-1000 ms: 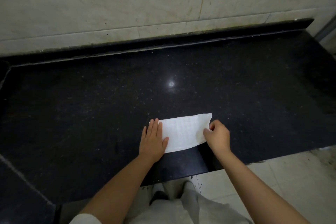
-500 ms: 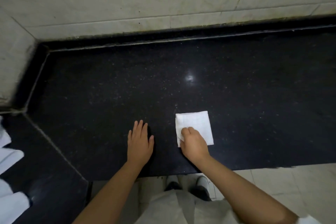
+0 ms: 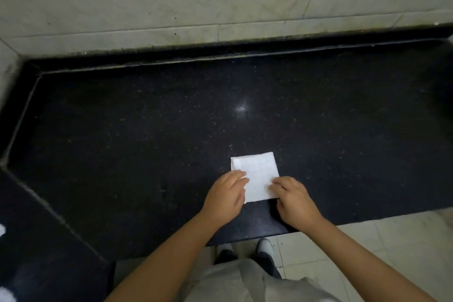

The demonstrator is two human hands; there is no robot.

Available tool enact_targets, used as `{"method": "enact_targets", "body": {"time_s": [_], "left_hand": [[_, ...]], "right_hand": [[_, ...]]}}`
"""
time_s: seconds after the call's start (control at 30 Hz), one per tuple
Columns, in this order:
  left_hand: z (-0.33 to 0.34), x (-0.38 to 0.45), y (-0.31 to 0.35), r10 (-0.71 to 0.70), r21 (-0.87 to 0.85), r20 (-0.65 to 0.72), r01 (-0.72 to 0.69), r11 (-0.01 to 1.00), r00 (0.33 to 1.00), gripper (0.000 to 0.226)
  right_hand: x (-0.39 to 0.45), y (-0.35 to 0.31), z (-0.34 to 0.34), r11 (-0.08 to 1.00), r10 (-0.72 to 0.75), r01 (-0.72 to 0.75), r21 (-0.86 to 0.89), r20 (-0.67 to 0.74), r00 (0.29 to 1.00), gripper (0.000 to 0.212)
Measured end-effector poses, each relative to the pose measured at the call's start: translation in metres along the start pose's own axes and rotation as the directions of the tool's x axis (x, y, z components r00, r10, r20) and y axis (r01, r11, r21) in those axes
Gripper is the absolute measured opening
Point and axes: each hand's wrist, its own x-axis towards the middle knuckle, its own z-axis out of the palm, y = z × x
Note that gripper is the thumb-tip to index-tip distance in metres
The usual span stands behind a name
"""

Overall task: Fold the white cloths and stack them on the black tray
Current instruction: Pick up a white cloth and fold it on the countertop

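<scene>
The left hand lies with its fingers fairly straight and together, their tips resting on the near left edge of the small white square of folded cloth. The right hand meets the cloth from the other side, its fingers bent and pressing down on the near right corner; whether the thumb is tucked under the edge cannot be told from the head view. Neither hand lifts the cloth. It lies flat on the black speckled stone tabletop, close to the front edge, with its far half uncovered.

The step in hand looks like squaring and flattening the fold, or readying one more fold. To do it well, both hands should press evenly and draw outward along the crease so no air or ridge stays inside, and the corners should be matched before any pressure goes on. The layers are thin and light, so a sideways push could skew them; a straight downward press is safer.

The black tray is not in view. White cloth shows at the far left edge and at the lower left corner, well apart from the hands.
</scene>
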Motion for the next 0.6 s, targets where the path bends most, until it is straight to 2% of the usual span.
{"method": "enact_targets", "body": {"time_s": [0.07,0.13,0.2,0.37,0.43,0.47,0.53,0.6], "left_hand": [[0.000,0.015,0.008,-0.005,0.096,0.115,-0.006,0.995,0.993,0.041],[0.001,0.029,0.008,-0.080,0.178,0.193,0.045,0.983,0.978,0.045],[0.001,0.038,0.002,-0.161,0.244,0.294,0.089,0.966,0.942,0.051],[0.005,0.040,-0.010,-0.117,0.290,0.354,0.010,0.957,0.928,0.055],[0.004,0.041,-0.010,-0.113,0.307,0.369,-0.006,0.952,0.922,0.054],[0.004,0.042,-0.009,-0.103,0.291,0.367,-0.008,0.957,0.924,0.054],[-0.001,0.043,-0.002,0.037,0.231,0.263,-0.100,0.968,0.964,0.058],[0.003,0.042,0.006,0.200,0.223,0.189,-0.240,0.945,0.961,0.058]], "right_hand": [[-0.003,0.008,-0.001,0.998,-0.003,0.008,-0.066,0.082,0.997,0.026],[-0.003,0.012,0.004,0.997,-0.015,0.026,-0.075,0.136,0.991,0.038],[0.000,0.011,0.002,0.996,-0.025,0.038,-0.082,0.149,0.989,0.031],[0.003,0.014,-0.001,0.996,-0.029,0.044,-0.076,0.186,0.982,0.033],[0.007,0.015,-0.005,0.993,-0.044,0.059,-0.106,0.139,0.989,0.015],[0.009,0.017,-0.006,0.994,-0.046,0.058,-0.095,0.121,0.992,0.012],[0.014,0.017,-0.012,0.999,-0.027,0.032,-0.042,0.096,0.995,0.030],[0.015,0.013,-0.028,0.999,0.027,-0.031,0.041,0.095,0.995,0.032]]}}
